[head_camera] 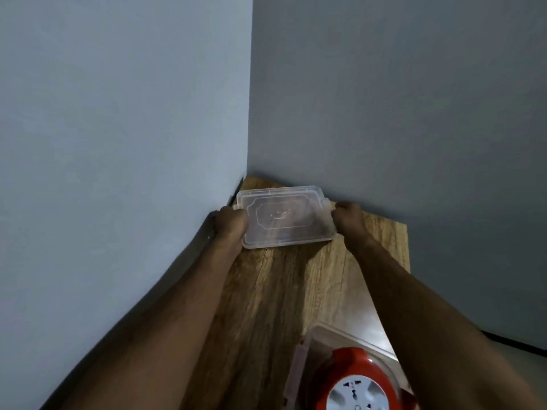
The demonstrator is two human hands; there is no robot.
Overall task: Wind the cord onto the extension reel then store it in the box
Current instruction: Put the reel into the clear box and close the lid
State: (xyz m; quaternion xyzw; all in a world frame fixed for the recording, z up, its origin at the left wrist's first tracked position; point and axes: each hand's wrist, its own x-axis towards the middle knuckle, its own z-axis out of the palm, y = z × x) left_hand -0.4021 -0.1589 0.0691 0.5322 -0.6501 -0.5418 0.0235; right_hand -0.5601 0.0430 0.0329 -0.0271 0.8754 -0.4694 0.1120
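Note:
A clear plastic lid (284,217) is held at the far end of the wooden table (266,306), near the wall corner. My left hand (229,224) grips its left end and my right hand (349,218) grips its right end. At the near edge, the red extension reel (355,380) with a white socket face sits inside the clear plastic box (299,365), which has red clips. The cord itself is not visible.
Grey-blue walls meet in a corner just behind the lid and run close along the table's left and back sides. A dark cable (512,341) lies on the floor to the right of the table.

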